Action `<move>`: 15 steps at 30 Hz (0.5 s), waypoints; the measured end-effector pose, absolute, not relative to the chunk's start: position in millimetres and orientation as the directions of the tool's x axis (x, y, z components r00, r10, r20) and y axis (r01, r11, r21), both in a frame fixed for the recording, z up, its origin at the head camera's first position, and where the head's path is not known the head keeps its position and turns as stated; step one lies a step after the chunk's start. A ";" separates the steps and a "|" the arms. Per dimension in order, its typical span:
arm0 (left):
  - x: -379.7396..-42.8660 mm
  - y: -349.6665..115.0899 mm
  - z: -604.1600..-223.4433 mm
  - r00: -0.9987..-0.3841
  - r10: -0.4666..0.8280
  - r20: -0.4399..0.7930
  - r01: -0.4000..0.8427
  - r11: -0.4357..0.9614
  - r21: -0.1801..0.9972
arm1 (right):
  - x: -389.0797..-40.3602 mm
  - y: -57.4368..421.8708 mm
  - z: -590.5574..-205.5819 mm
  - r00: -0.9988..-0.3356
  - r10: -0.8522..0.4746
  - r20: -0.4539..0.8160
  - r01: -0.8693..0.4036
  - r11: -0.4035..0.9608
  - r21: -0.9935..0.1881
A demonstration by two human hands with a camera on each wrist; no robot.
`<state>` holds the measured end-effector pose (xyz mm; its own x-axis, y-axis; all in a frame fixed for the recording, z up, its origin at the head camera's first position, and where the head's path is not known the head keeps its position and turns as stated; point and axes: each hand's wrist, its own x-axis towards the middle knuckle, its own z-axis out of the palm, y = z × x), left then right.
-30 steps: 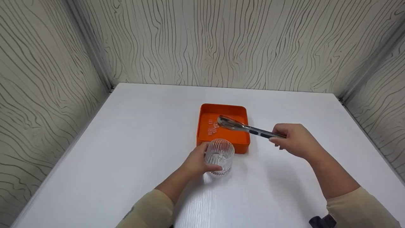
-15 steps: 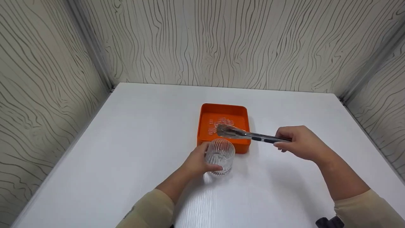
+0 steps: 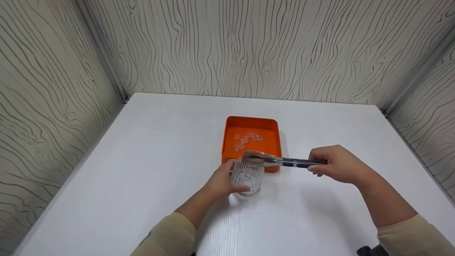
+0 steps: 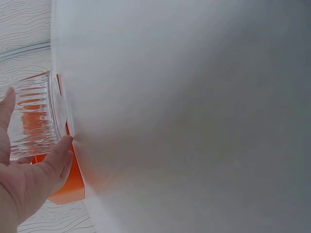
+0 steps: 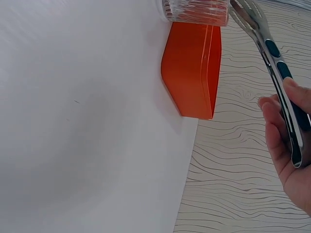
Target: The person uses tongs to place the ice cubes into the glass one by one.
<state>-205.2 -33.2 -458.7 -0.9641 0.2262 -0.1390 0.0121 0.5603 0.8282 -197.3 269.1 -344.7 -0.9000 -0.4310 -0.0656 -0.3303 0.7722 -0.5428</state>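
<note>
My left hand [image 3: 221,181] holds a clear ribbed drinking glass [image 3: 249,179] upright on the table, thumb across its near side. Its fingers curve round the glass [image 4: 34,121] in the left wrist view. In my right hand [image 3: 332,163] is a pair of metal tongs [image 3: 291,162] with dark grip pads, held by the handles. The tongs' head lies over the glass's mouth. Whether a piece sits between the tips I cannot tell. Behind the glass is an orange tray [image 3: 252,122] with several small clear ice-like pieces [image 3: 244,140] on its floor.
The white table [image 3: 170,142] carries the glass and the tray. Pale wood-grain panels [image 3: 249,46] stand behind it and at both sides. The tray's side wall [image 5: 187,73] rises just behind the glass in the right wrist view.
The tongs have come from over the tray's pieces toward me, to above the glass's mouth. My right hand has shifted slightly nearer and right. My left hand and the glass have stayed put.
</note>
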 end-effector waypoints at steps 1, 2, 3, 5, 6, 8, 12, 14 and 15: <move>-205.1 -33.2 -458.7 -0.964 0.226 -0.140 0.011 0.560 0.829 | -197.3 269.0 -344.9 -0.900 -0.430 -0.067 -0.330 0.775 -0.539; -205.1 -33.3 -458.8 -0.964 0.224 -0.142 0.008 0.560 0.829 | -197.4 268.7 -344.9 -0.900 -0.430 -0.068 -0.330 0.776 -0.537; -205.0 -33.3 -458.8 -0.964 0.224 -0.142 0.007 0.557 0.830 | -197.4 268.5 -344.9 -0.901 -0.429 -0.069 -0.330 0.779 -0.533; -204.9 -33.4 -458.8 -0.964 0.224 -0.143 0.006 0.555 0.832 | -197.7 268.3 -344.6 -0.900 -0.430 -0.071 -0.332 0.783 -0.526; -204.9 -33.4 -458.8 -0.964 0.224 -0.142 0.006 0.554 0.832 | -197.9 268.2 -344.5 -0.900 -0.430 -0.074 -0.331 0.784 -0.524; -205.0 -33.6 -458.6 -0.964 0.226 -0.141 0.008 0.555 0.832 | -198.3 268.3 -344.5 -0.899 -0.431 -0.078 -0.331 0.786 -0.522; -205.2 -33.7 -457.9 -0.963 0.230 -0.141 0.010 0.553 0.833 | -198.6 269.7 -344.6 -0.899 -0.431 -0.079 -0.329 0.783 -0.528; -205.2 -34.0 -457.5 -0.962 0.233 -0.142 0.009 0.548 0.837 | -198.6 270.6 -344.3 -0.899 -0.431 -0.074 -0.330 0.779 -0.533; -205.2 -34.3 -457.1 -0.962 0.234 -0.143 0.008 0.546 0.838 | -198.6 271.0 -344.1 -0.899 -0.432 -0.071 -0.331 0.778 -0.534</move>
